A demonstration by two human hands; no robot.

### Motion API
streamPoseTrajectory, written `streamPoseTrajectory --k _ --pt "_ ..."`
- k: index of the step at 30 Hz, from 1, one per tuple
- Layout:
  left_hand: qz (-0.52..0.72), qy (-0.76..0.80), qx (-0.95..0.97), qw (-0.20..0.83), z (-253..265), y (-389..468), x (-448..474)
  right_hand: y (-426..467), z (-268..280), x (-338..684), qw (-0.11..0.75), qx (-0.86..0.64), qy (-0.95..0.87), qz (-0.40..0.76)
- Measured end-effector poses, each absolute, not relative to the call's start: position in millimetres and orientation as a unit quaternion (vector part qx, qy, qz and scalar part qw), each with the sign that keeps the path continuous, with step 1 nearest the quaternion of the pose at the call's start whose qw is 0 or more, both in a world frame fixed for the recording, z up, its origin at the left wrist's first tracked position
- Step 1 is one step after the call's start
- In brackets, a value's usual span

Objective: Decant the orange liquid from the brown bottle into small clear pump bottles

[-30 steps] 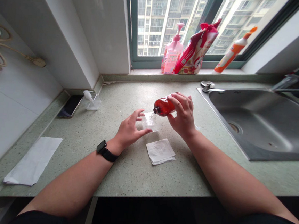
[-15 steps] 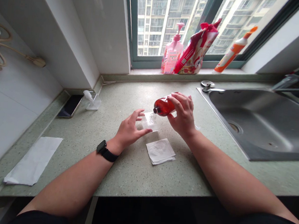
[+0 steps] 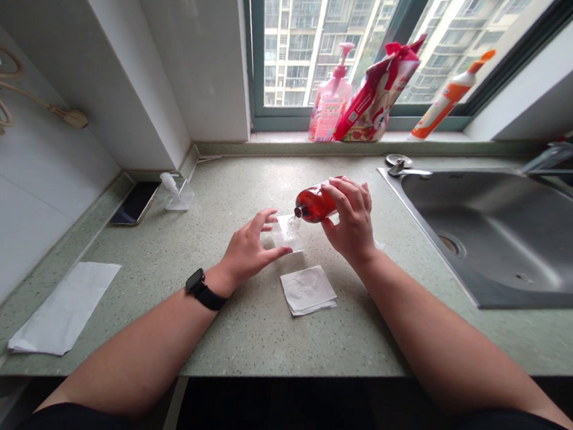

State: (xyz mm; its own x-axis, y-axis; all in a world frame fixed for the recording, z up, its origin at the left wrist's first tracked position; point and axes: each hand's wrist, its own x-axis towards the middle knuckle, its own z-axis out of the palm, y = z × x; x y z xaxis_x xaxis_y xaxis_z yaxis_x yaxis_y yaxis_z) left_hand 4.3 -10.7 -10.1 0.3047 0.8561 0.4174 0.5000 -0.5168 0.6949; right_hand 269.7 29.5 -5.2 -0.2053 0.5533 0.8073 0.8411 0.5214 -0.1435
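My right hand (image 3: 351, 220) is wrapped round a red, see-through bottle (image 3: 315, 204). The bottle is tipped left, its dark uncapped mouth just above the neck of a clear plastic bottle (image 3: 292, 232) standing on the counter. A thin clear trickle seems to run between the two mouths. With its thumb at the front and its fingers at the back left, my left hand (image 3: 251, 245) holds the clear bottle by its side. Folded white tissue (image 3: 308, 290) lies in front of them. A white pump head with a clear square part (image 3: 179, 197) rests farther left.
A phone (image 3: 136, 203) and white paper sheets (image 3: 64, 308) lie at the left. To the right is a steel sink (image 3: 480, 295). On the windowsill stand a pink pump bottle (image 3: 330, 108), a red bag (image 3: 376, 102) and an orange-and-white bottle (image 3: 444, 102).
A thin clear trickle now shows below the red bottle's mouth. Both hands and bottles keep nearly the same place.
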Motion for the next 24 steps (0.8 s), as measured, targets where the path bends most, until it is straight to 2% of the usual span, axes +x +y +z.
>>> streamPoseTrajectory --k 24 --pt "0.391 0.438 0.779 0.219 -9.8 -11.1 4.4 27.7 -2.6 268.2 0.418 -0.480 -0.755 -0.160"
